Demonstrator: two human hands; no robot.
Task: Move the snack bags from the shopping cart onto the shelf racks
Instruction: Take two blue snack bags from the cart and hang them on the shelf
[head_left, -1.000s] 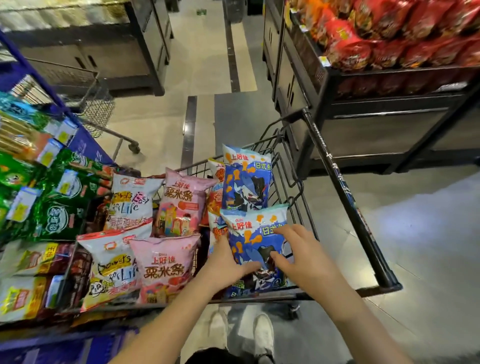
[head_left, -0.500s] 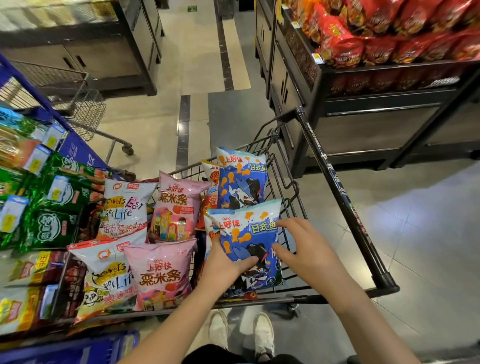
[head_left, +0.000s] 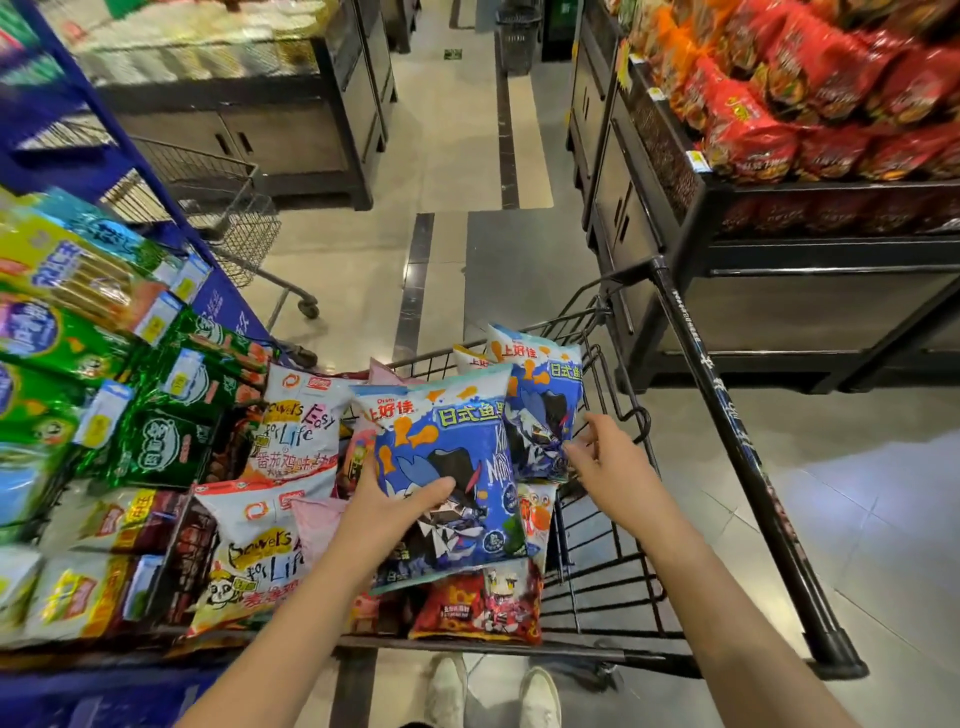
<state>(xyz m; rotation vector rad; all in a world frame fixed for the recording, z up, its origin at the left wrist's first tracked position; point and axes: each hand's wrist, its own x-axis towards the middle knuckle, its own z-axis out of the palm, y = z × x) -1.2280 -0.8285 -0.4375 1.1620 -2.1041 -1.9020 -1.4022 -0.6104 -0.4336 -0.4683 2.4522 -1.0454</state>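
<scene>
- Since 0.5 s ago: front blue bag (head_left: 447, 457) has come up and left, now hiding most of the pink bags. Right hand (head_left: 610, 470) has left it and gone to the rear blue bag (head_left: 545, 410).
- Left hand (head_left: 395, 514) grips the front blue bag low down, thumb across the front, other fingers behind. Bag is held above the load in the cart (head_left: 613, 587).
- Right-hand fingers (head_left: 579, 449) are half-curled at the rear bag's lower right corner, touching it. I can't tell if they pinch.
- Rear blue bag stands upright in the cart's far right corner.
- Around: far white bag (head_left: 296, 421) and near white bag (head_left: 254, 551) sit left of the lifted one, w/ a pink bag (head_left: 317, 519) showing between. Red bag (head_left: 483, 605) lies below it at the near edge.
- Shelf rack (head_left: 223, 306) w/ green packs (head_left: 166, 447) sits hard against the cart's left side; black cart handle (head_left: 727, 441) is on the right.
- Writing: blue bags read "上好佳" and "日式鱼"; white bags read "Easy for Life".
</scene>
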